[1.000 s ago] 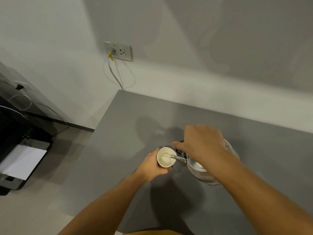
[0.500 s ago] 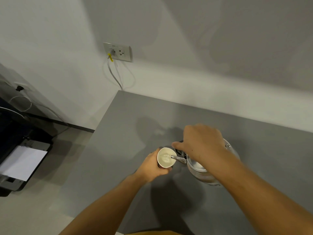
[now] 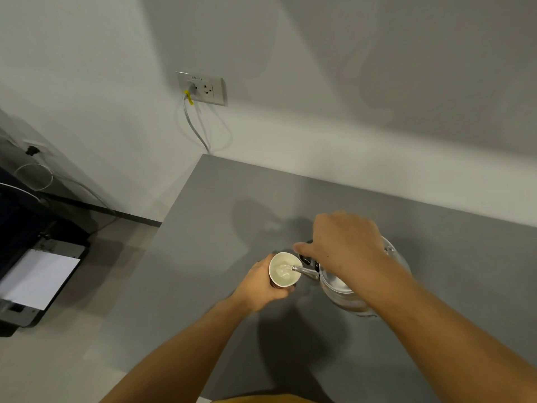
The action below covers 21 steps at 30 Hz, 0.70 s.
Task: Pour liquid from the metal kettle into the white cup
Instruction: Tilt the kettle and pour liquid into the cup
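Note:
The white cup (image 3: 283,270) is held above the grey table (image 3: 203,257), with my left hand (image 3: 260,285) wrapped around its side from the left. The metal kettle (image 3: 345,289) is tilted toward the cup, its thin spout (image 3: 303,271) reaching over the cup's rim. Clear liquid runs from the spout into the cup, which holds liquid. My right hand (image 3: 345,242) grips the kettle's dark handle from above and hides most of it.
The table's far edge meets a white wall with a socket (image 3: 203,88) and a hanging cable (image 3: 194,126). Left of the table, on the floor side, stands a printer (image 3: 35,277) with white paper.
Both hands, the cup and the kettle stay almost in place. Liquid keeps running from the spout into the cup.

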Each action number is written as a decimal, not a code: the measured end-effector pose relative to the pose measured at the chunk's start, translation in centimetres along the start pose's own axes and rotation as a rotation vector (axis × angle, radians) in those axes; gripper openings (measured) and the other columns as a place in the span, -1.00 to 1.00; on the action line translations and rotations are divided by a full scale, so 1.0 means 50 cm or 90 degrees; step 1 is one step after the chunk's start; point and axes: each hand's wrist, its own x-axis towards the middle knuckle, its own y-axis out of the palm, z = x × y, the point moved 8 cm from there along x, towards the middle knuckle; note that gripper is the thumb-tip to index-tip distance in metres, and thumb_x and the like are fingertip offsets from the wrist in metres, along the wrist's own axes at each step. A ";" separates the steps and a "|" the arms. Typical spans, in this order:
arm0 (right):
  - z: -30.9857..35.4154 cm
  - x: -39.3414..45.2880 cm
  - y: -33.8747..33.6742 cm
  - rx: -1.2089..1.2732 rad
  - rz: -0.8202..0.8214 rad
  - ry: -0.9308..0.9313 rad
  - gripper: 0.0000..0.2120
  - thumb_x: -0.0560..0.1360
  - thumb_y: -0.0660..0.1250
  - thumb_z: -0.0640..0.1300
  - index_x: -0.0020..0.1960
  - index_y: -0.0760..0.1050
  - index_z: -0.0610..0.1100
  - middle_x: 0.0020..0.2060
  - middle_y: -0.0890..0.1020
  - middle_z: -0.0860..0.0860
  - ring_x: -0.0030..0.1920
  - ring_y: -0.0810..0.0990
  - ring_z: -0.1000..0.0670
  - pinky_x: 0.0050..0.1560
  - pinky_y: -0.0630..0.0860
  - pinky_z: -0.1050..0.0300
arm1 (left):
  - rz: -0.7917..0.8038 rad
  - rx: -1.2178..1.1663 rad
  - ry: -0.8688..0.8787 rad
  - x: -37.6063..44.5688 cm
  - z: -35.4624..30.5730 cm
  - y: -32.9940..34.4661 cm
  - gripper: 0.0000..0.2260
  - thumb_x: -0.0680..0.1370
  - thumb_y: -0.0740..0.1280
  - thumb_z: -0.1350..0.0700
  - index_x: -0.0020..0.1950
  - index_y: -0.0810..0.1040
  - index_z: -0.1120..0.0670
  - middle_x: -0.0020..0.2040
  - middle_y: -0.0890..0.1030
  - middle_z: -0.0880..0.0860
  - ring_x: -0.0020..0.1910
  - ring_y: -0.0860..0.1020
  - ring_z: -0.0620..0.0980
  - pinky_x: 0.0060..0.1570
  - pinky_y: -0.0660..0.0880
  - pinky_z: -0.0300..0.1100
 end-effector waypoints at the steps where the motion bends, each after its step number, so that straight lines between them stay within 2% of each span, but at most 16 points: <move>1: 0.000 0.000 0.000 0.000 -0.001 0.000 -0.54 0.42 0.36 0.21 -0.44 0.29 -0.05 -0.47 0.38 0.03 -0.50 0.28 0.03 -0.50 0.09 0.16 | -0.001 0.000 0.000 0.000 -0.001 0.000 -0.46 0.32 0.59 -0.06 0.26 0.51 -0.22 0.06 0.67 -0.29 0.05 0.63 -0.27 -0.06 0.44 -0.55; 10: 0.003 -0.001 0.002 0.002 -0.013 -0.006 -0.53 0.42 0.37 0.20 -0.45 0.27 -0.05 -0.49 0.37 0.02 -0.51 0.28 0.02 -0.50 0.09 0.16 | -0.005 0.012 0.001 0.003 -0.001 0.001 -0.45 0.32 0.59 -0.06 0.27 0.52 -0.18 0.08 0.68 -0.23 0.07 0.63 -0.25 -0.04 0.45 -0.54; 14: 0.002 -0.001 0.003 0.004 -0.016 -0.004 -0.54 0.41 0.37 0.19 -0.45 0.28 -0.06 -0.48 0.38 0.02 -0.51 0.28 0.02 -0.50 0.10 0.17 | -0.008 0.022 0.000 0.003 -0.001 0.001 -0.47 0.33 0.60 -0.03 0.23 0.50 -0.25 0.07 0.65 -0.34 0.06 0.62 -0.30 -0.05 0.45 -0.54; 18: 0.005 -0.002 0.003 0.003 -0.017 -0.008 -0.53 0.41 0.36 0.19 -0.46 0.26 -0.06 -0.48 0.37 0.02 -0.51 0.27 0.02 -0.50 0.10 0.16 | -0.009 0.020 -0.004 0.004 0.002 0.002 -0.48 0.33 0.60 -0.02 0.21 0.49 -0.29 0.06 0.66 -0.31 0.05 0.64 -0.26 -0.05 0.46 -0.52; 21: 0.007 -0.002 0.002 0.003 -0.011 -0.007 -0.53 0.42 0.36 0.19 -0.46 0.25 -0.05 -0.48 0.35 0.02 -0.51 0.25 0.01 -0.50 0.09 0.16 | -0.012 0.028 -0.005 0.004 0.000 0.000 -0.49 0.33 0.59 -0.04 0.15 0.46 -0.39 0.07 0.64 -0.37 0.06 0.62 -0.32 -0.06 0.44 -0.56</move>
